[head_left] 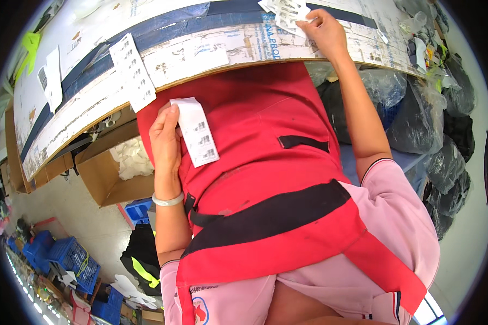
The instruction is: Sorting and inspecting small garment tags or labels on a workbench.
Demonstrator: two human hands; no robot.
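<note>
My left hand (166, 135) is closed with the thumb on top, gripping a white strip of printed labels (200, 136) that hangs in front of my red apron (255, 108). At the far side of the table, my right hand (329, 37) pinches the edge of a small pile of white label sheets (290, 17). A longer label sheet (131, 70) lies across the table's near edge, left of my right hand. Farther left, another white label strip (52, 80) rests on the tabletop.
The worn table (233, 49) is patched with dark blue tape. Under its left side stands an open cardboard box (100, 173) with crumpled paper inside. Bagged dark goods (412, 114) are heaped at the right. Blue crates (73, 262) stand on the floor at lower left.
</note>
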